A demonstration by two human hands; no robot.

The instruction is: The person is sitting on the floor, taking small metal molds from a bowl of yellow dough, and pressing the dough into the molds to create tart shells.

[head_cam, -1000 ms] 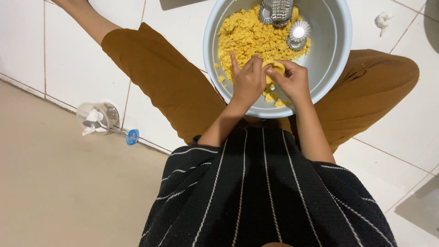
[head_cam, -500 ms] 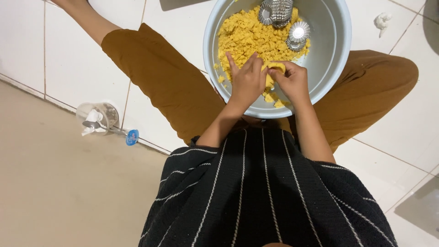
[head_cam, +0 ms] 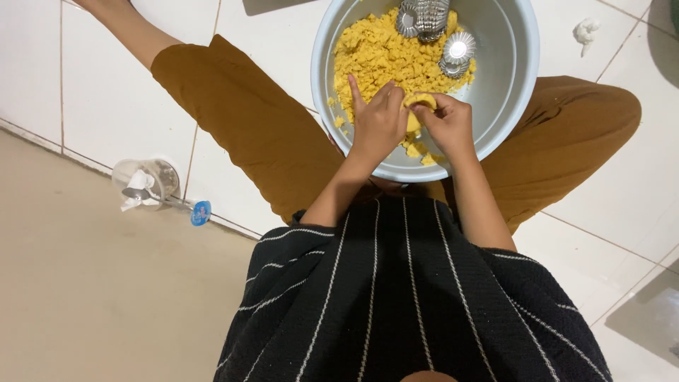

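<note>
Compared with a second ago, our hands have barely shifted: they stay over the near part of the bowl, though the left index finger now points further up and the lump between the hands looks rounder.

At the far left on the tiled floor lies a clear plastic cup (head_cam: 147, 181) on its side with crumpled white paper in it, and a small blue cap (head_cam: 201, 213) just beside it. Our left hand (head_cam: 377, 122) cups and presses the lump of yellow dough (head_cam: 414, 113), fingers curled on it except the raised index. Our right hand (head_cam: 447, 124) pinches the same lump from the right, fingertips pressed together on it. Both work inside the round grey bowl (head_cam: 520, 64), which rests between our knees and holds crumbly yellow dough (head_cam: 382, 53) and shiny fluted metal tart moulds (head_cam: 456, 51) at its far side.
</note>
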